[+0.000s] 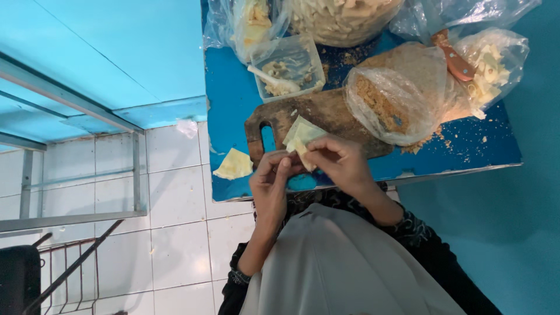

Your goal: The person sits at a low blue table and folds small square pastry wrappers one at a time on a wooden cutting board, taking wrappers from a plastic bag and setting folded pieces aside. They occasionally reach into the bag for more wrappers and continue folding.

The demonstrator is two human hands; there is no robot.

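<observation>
Both hands meet over the near edge of the blue worktop [233,105]: the left hand [271,186] and right hand [341,160] each pinch shut on a thin, pale yellow square wrapper [302,137], folded above the dark wooden cutting board [326,114]. At 11 o'clock from the hands a clear square plastic tub [289,64] holds pale crumbly filling and a white spoon; at 2 o'clock a clear bag [396,96] holds brown crumbs. Another flat wrapper piece [233,165] lies at 9 o'clock.
</observation>
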